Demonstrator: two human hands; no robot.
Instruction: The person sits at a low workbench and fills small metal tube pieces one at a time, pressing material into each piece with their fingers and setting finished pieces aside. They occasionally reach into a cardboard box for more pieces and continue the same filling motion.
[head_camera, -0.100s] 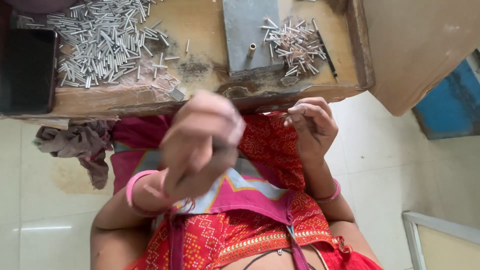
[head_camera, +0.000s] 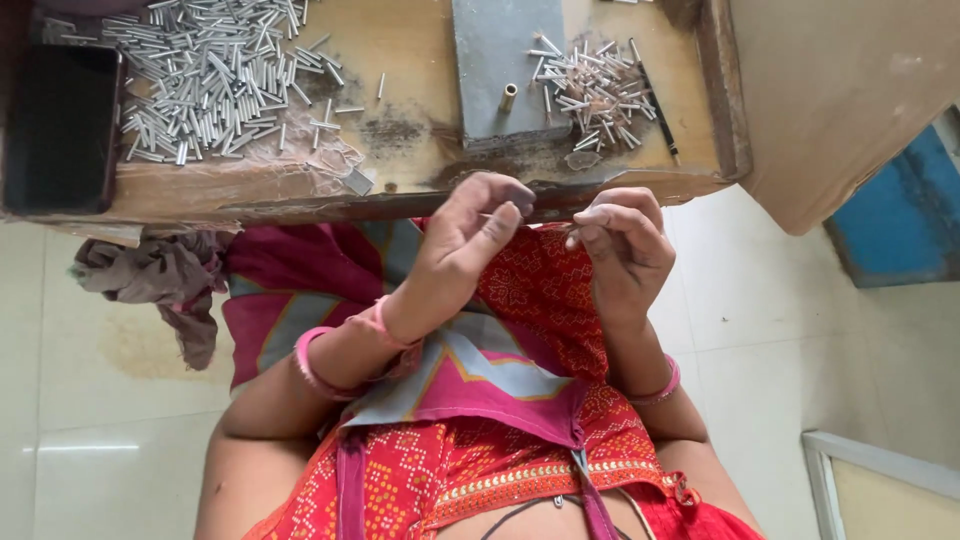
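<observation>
I see both hands just below the wooden surface (head_camera: 420, 190) edge: left hand (head_camera: 470, 235) pinched, contents unclear; right hand (head_camera: 620, 245) pinching a thin metal pin (head_camera: 572, 238).

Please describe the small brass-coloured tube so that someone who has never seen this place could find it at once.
Look at the low wooden board, then at the grey plate on it. Near the plate's front edge lies the brass tube. It lies alone and looks golden, unlike the silver pins heaped beside it.

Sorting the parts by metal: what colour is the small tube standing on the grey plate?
Brass-gold, unlike the silvery tubes; the small tube shows best in the head view.
</observation>
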